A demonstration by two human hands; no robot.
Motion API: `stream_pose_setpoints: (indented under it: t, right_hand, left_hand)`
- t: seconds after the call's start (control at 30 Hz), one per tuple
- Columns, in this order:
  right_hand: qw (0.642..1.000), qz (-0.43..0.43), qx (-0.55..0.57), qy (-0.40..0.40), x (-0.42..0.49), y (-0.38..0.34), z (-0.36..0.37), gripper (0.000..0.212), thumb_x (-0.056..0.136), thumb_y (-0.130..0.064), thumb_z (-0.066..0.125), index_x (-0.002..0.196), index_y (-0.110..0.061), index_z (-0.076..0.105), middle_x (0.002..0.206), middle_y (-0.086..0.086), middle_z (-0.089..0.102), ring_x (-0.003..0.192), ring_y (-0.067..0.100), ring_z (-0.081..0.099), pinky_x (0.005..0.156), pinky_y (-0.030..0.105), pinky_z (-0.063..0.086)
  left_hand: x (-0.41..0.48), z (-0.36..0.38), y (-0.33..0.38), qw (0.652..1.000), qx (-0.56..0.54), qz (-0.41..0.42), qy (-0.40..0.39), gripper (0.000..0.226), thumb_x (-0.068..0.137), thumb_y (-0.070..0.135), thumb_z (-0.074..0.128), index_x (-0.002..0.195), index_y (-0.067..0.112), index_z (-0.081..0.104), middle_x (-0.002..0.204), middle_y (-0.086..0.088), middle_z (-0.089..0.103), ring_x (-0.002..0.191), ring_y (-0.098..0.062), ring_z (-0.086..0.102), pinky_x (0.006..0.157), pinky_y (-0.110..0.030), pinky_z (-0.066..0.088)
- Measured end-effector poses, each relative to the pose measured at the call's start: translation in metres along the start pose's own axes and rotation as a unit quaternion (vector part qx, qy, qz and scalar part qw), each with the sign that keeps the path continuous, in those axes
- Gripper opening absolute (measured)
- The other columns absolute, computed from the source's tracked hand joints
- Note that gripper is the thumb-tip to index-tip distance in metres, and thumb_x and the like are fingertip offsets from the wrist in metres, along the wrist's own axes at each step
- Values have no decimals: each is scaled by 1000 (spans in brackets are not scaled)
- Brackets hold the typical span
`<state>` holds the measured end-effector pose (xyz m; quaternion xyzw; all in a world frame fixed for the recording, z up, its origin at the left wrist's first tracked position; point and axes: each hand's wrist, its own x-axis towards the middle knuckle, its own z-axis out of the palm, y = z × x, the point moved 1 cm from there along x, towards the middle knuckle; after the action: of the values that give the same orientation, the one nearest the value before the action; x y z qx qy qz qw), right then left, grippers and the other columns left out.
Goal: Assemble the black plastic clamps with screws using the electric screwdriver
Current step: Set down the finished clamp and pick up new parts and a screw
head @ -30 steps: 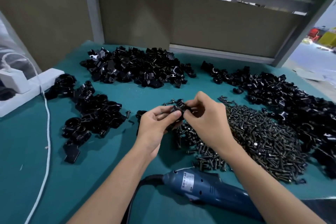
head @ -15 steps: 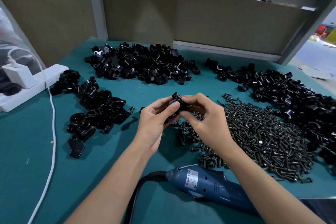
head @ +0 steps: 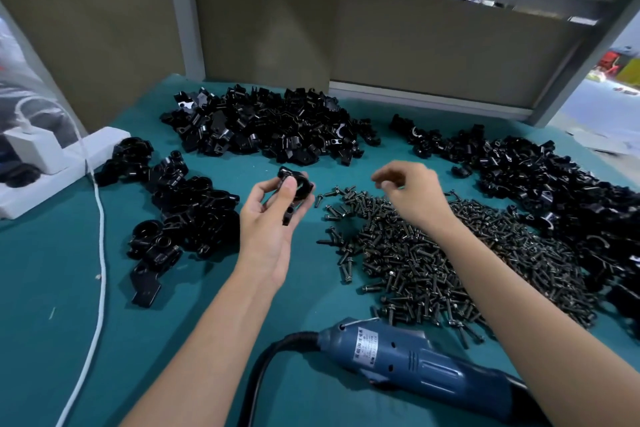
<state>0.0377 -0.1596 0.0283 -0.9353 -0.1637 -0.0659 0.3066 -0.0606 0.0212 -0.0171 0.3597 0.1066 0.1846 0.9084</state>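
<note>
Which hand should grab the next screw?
Right. The right hand hovers just above the screw pile, while the left hand is busy gripping the black clamp.

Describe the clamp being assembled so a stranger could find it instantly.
On the teal table, find the screw pile. Just left of it, the left hand grips one black clamp. It is the only clamp held up; the rest lie in heaps.
</note>
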Motion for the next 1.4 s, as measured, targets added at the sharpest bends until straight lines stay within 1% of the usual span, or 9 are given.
stream_pose_setpoints:
  t: [0.17,0.33,0.5,0.67,1.0,1.1,1.23,1.3,1.4]
  right_hand:
    - [983,5,-157,-97,9,-5,23,15,87,-21,72,87,-7,74,83,7,71,79,23,66,77,36,58]
    - [972,10,-206,-110,12,-16,26,6,85,-12,70,81,-10,73,89,11,71,82,30,67,75,41,58]
    - [985,-25,-143,-93,4,-15,23,5,92,-13,63,94,-14,67,93,7,69,88,25,66,81,40,56]
    - [984,-125,126,28,-15,-35,8,13,87,-3,70,83,-16,68,74,-3,70,64,7,68,70,23,58]
    - [943,-328,42,36,-26,-62,1,11,79,10,70,82,2,76,81,11,72,75,24,67,74,28,52]
    - [956,-290,50,6,-29,-62,0,26,84,11,64,102,-4,76,92,10,76,86,19,71,81,24,53]
    - [956,-247,118,-104,-33,-61,-2,63,93,11,49,143,-26,47,124,0,68,97,-9,64,74,10,50]
    - [962,-214,143,-91,-27,-53,-2,64,95,10,46,142,-33,46,128,-9,65,90,-2,66,78,29,57]
    - [988,-120,89,29,-8,-36,4,44,93,10,48,122,-19,66,108,-5,72,88,7,67,88,32,55]
  left_hand:
    - [-1,1,0,1000,11,12,3,8,91,9,62,94,6,54,101,-16,74,105,-34,69,94,-41,56]
    - [-3,4,-1,999,41,16,-2,7,94,6,61,96,6,54,97,-13,76,102,-33,69,92,-38,58]
    - [-6,6,-5,999,46,2,-29,5,95,4,58,96,7,54,99,-13,76,104,-32,68,86,-35,59]
    - [-7,9,-8,997,64,-8,-50,8,92,3,60,96,8,54,98,-15,75,99,-33,69,84,-32,59]
    - [-7,6,-14,983,161,26,-87,29,74,22,71,96,10,57,89,-8,75,89,-23,71,90,-35,58]
    - [-6,4,-16,981,180,37,-66,21,80,18,71,94,11,58,87,-5,75,87,-21,72,88,-33,57]
    - [-4,5,-15,993,107,29,-51,25,75,22,70,92,11,55,88,-6,75,87,-19,72,90,-35,58]
    - [-4,6,-12,996,66,18,-64,27,76,21,69,96,9,55,95,-9,76,92,-22,72,89,-35,58]
    - [-4,6,-10,998,10,2,-66,24,78,18,67,94,7,53,99,-14,75,102,-30,70,87,-35,58]
